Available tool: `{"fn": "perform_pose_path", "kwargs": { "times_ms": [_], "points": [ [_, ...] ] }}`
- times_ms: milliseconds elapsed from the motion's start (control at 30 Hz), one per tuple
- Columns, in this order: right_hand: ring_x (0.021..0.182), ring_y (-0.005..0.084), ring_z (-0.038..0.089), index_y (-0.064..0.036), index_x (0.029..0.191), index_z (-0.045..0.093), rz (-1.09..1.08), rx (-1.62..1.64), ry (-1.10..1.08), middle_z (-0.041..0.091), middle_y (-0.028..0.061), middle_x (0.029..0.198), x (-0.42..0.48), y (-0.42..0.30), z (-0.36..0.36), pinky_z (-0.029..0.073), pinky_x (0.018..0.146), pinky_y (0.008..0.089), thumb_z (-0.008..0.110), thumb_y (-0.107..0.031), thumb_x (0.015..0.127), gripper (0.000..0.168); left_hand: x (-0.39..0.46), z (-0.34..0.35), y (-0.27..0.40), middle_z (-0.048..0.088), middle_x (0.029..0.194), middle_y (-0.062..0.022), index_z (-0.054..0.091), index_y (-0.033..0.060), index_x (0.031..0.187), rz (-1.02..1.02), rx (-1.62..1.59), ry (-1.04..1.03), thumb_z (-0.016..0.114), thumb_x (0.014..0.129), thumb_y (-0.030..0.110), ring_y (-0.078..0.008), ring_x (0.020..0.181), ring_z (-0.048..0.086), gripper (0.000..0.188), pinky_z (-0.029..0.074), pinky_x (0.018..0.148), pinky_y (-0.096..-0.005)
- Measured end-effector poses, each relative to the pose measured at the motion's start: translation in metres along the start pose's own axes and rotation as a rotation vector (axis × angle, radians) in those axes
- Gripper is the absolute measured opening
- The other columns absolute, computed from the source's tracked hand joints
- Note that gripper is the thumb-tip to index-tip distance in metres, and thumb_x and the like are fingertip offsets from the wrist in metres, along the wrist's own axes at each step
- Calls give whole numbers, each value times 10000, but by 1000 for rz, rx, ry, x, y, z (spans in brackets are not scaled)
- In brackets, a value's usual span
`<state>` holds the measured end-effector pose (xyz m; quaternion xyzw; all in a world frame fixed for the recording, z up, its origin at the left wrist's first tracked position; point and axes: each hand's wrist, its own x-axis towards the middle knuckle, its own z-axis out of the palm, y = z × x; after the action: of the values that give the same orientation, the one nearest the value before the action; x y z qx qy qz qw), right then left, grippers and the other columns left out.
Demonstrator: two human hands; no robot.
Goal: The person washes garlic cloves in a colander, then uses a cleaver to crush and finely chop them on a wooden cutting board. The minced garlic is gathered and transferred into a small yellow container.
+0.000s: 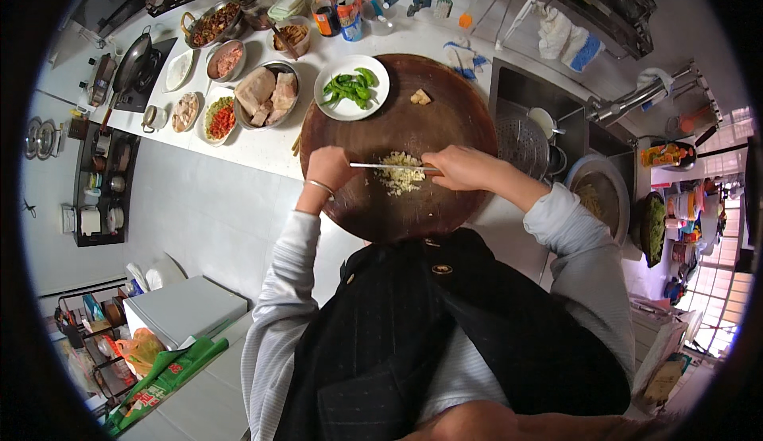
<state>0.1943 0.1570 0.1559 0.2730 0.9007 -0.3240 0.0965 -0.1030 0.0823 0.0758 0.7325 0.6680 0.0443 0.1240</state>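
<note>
My right hand (456, 166) grips the handle of a kitchen knife (390, 166), seen along the spine of its blade. At the blade's far end, my left hand (328, 169) has its fingers closed around the tip. The blade crosses a pile of finely chopped garlic or ginger (400, 183) on a large round wooden chopping board (357, 140). Further back on the board lies a small knob of ginger (420, 97). A white plate of green chili peppers (360, 90) rests on the board's back left part.
Left on the counter stand a metal bowl of meat chunks (265, 95), a dish of chopped peppers (219, 119), a bowl of minced meat (225, 60) and a wok (134, 59). On the right are a sink (509, 80) with a colander (521, 143) and a basin (623, 193).
</note>
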Motion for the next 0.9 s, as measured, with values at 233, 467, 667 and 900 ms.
{"fn": "perform_pose_path", "kwargs": {
  "times_ms": [233, 467, 667, 900],
  "points": [
    [867, 427, 659, -54, 1047, 571, 83, 74, 28, 679, 214, 870, -17, 33, 34, 505, 715, 520, 657, -141, 870, 215, 9, 0, 39, 708, 738, -111, 752, 136, 742, 17, 191, -15, 654, 806, 237, -300, 710, 706, 155, 554, 620, -429],
    [816, 447, 649, -48, 1037, 547, 99, 94, 23, 664, 231, 816, -19, 27, 38, 498, 688, 513, 646, -149, 892, 202, 2, 0, 37, 702, 719, -124, 737, 102, 702, 53, 244, -2, 672, 782, 263, -306, 707, 704, 191, 551, 615, -429],
    [851, 460, 649, -54, 1056, 558, 63, 104, 15, 667, 257, 878, -16, -7, 26, 490, 714, 540, 629, -128, 887, 198, -10, -6, 9, 705, 724, -88, 749, 153, 748, 88, 33, -24, 686, 809, 353, -290, 702, 699, 219, 549, 620, -425],
    [797, 439, 654, -59, 1007, 570, 74, 99, 104, 659, 243, 808, -23, 8, 59, 508, 692, 513, 631, -101, 858, 166, -8, 27, 8, 702, 733, -66, 771, 248, 808, 78, 133, -8, 693, 788, 323, -292, 691, 690, 110, 540, 597, -419]
  ]
}}
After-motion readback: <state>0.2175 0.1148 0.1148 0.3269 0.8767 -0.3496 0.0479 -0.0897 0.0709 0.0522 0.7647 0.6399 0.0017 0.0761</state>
